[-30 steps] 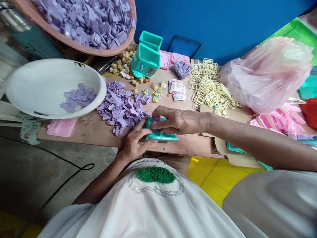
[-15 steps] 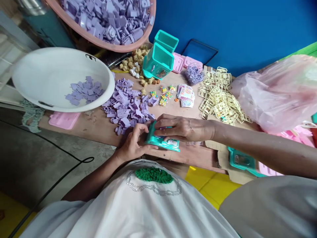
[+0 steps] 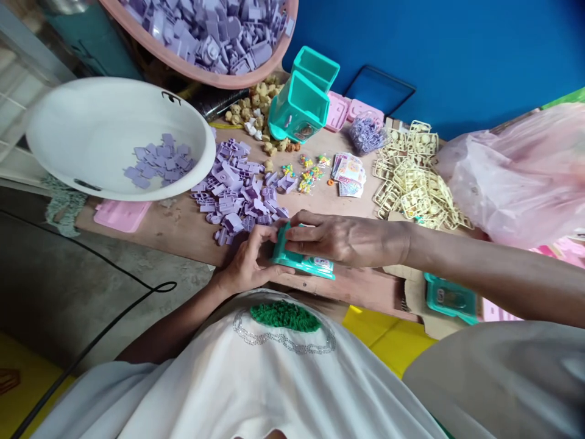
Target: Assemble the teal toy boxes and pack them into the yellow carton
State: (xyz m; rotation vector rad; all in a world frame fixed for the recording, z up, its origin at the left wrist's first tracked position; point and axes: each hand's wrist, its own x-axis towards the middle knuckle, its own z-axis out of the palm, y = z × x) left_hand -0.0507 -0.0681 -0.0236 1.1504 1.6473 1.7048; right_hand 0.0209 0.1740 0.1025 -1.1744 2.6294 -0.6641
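Observation:
Both my hands hold a flat teal plastic toy case (image 3: 304, 263) at the front edge of the wooden table (image 3: 183, 228). My left hand (image 3: 249, 262) grips its left end from below. My right hand (image 3: 347, 239) lies over its top, fingers pressing on it. A small picture sticker shows on the case's near side. A heap of small purple plastic parts (image 3: 237, 192) lies just beyond my left hand.
A white basin (image 3: 91, 128) with a few purple pieces sits left. A pink basin (image 3: 214, 36) full of purple parts is behind it. Upright teal boxes (image 3: 301, 100), cream part frames (image 3: 411, 180), stickers (image 3: 350, 171), a plastic bag (image 3: 516, 177) and another teal case (image 3: 450, 299) surround.
My hands have kept hold of the teal case and tipped it a little. The view has shifted, so the table's contents appear further right and lower.

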